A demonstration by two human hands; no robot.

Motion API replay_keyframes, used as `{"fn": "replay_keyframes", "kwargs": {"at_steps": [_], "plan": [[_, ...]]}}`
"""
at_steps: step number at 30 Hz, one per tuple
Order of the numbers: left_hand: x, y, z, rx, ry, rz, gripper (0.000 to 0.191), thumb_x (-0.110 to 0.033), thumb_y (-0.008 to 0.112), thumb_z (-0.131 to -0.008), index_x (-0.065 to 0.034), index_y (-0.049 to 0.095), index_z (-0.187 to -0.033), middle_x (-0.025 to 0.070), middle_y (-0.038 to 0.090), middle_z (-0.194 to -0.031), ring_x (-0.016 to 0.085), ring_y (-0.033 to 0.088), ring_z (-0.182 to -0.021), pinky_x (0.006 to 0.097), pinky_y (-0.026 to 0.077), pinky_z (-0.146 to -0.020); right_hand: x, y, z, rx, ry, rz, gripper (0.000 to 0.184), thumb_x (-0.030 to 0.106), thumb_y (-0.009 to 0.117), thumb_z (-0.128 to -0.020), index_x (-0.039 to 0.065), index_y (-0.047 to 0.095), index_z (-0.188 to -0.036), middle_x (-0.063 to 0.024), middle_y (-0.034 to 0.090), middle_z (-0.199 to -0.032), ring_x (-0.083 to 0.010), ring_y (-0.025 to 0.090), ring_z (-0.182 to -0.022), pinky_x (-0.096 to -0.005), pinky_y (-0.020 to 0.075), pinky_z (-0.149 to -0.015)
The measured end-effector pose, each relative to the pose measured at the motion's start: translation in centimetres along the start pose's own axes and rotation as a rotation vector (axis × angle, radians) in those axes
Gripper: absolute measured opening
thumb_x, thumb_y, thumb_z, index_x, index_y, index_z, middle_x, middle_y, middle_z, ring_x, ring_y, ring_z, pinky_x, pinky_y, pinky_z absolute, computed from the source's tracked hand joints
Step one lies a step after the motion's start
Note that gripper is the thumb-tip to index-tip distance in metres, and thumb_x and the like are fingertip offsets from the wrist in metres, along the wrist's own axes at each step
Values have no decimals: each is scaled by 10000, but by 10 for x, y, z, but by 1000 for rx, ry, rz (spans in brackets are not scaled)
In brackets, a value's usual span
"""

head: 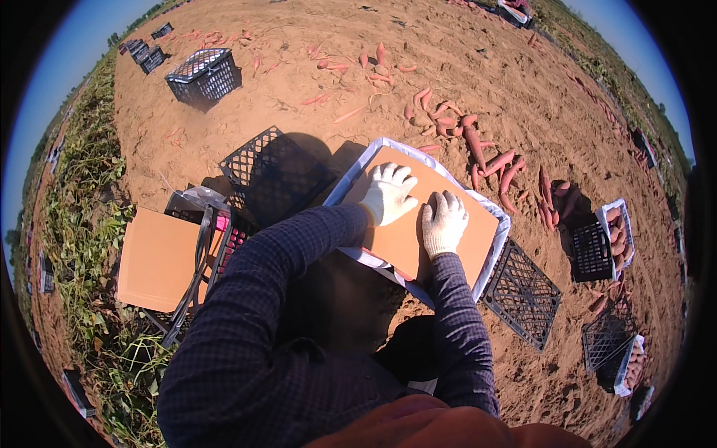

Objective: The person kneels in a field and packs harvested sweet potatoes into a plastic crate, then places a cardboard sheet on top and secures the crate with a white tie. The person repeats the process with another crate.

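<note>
My left hand (390,196), in a white knit glove, lies palm down on a flat cardboard sheet (392,238) with its fingers spread. My right hand (445,223), gloved alike, presses on the same sheet nearer to me, its fingers slightly apart. The sheet covers most of the top of a crate whose white-and-blue liner (492,215) shows around the rim. A little reddish produce peeks out at the sheet's near edge; the rest of the contents is hidden.
Loose sweet potatoes (473,143) lie on the soil beyond the crate. Black lattice lids (274,173) (524,297) rest on either side. More cardboard (157,260) and dark straps (196,274) are at left. Crates of sweet potatoes (594,252) stand right; a closed crate (204,81) stands far left.
</note>
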State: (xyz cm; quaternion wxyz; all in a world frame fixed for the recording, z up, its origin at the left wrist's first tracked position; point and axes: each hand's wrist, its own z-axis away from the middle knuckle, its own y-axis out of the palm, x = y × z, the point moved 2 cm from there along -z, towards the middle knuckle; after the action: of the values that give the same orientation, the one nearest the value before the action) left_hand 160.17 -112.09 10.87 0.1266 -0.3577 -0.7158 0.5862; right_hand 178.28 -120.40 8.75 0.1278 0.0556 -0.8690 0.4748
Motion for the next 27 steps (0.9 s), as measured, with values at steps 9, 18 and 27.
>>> {"fn": "replay_keyframes", "kwargs": {"at_steps": [9, 18, 27], "plan": [[2, 3, -1, -24, 18, 22, 562, -434, 687, -1006, -115, 649, -1467, 166, 498, -1625, 448, 392, -1534, 714, 292, -1223, -2, 2, -2, 97, 65, -50, 487, 347, 758, -972, 105, 730, -1394, -146, 644, -1530, -398, 491, -1518, -662, 338, -1254], [-2, -5, 1, -1, -3, -6, 587, -438, 677, -1013, -119, 623, -1503, 168, 494, -1639, 450, 402, -1538, 676, 301, -1244, -3, 4, 0, 75, 49, -46, 488, 350, 756, -973, 102, 729, -1392, -145, 646, -1525, -394, 501, -1512, -654, 340, -1256], [-3, -5, -1, 23, -86, -19, 600, -487, 656, -1020, -145, 607, -1511, 154, 489, -1650, 460, 401, -1537, 711, 300, -1229, -2, 1, 1, 63, 40, -31, 491, 357, 750, -982, 95, 725, -1396, -147, 645, -1525, -394, 502, -1510, -643, 342, -1259]]}}
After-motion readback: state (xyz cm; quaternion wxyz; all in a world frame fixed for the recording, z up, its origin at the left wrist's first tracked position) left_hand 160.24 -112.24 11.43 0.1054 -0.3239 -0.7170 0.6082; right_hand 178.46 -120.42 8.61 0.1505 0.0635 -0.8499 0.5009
